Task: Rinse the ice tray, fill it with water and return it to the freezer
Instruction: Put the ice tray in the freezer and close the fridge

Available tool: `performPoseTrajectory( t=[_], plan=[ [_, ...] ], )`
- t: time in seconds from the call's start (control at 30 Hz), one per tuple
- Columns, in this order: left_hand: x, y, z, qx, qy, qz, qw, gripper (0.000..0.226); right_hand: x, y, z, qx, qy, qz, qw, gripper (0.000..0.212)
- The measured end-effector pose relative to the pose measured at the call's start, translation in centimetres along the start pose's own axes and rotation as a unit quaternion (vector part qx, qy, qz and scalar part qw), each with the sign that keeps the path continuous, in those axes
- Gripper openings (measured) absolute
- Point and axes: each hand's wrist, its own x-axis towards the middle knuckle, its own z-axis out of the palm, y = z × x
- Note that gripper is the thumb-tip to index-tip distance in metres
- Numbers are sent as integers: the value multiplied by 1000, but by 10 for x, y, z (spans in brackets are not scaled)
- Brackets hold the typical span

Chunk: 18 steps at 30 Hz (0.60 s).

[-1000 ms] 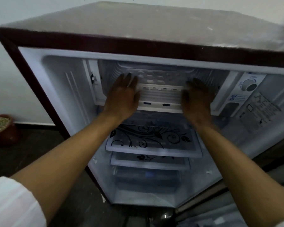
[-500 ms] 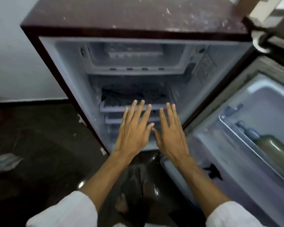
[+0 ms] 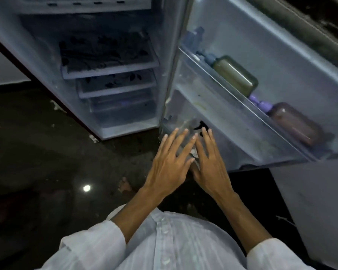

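The fridge (image 3: 47, 61) stands open in front of me. Only the lower edge of its freezer compartment (image 3: 82, 6) shows at the top of the view, and no ice tray is in sight. My left hand (image 3: 170, 162) and my right hand (image 3: 209, 164) hang side by side in the air, palms down and fingers spread straight, holding nothing. Both are low, in front of the bottom of the open door (image 3: 252, 61).
Inside the fridge are flower-patterned shelves (image 3: 109, 69) and a clear bottom drawer (image 3: 123, 112). The door rack (image 3: 232, 98) holds a green bottle (image 3: 234, 75) and a brown bottle (image 3: 295, 123). The dark glossy floor (image 3: 47, 162) spreads to the left.
My hands left the freezer compartment and dropped down, empty, to below the fridge opening. My view swung down and right, bringing the door rack into sight.
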Motion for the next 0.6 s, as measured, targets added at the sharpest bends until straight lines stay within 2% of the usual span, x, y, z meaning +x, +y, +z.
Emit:
performPoseTrajectory(
  t=[0.17,0.27,0.37,0.47,0.53,0.6],
  plan=[
    [-15,89,57,3,-37,20,999,51,-81,66,-34,8,0,20,1000,77],
    [-18,141,84,4,-58,43,997,51,-124,102,-57,10,15,30,999,63],
    [-15,183,103,2,-79,67,995,52,-157,133,-87,18,80,58,995,50],
    [-9,214,113,-1,-88,82,993,53,-177,155,-120,4,183,78,980,46],
    [-2,227,115,-2,-86,90,992,53,-178,166,-139,12,250,96,963,50],
    [5,235,117,1,-88,101,991,53,-170,177,-153,62,274,137,950,63]
  ],
)
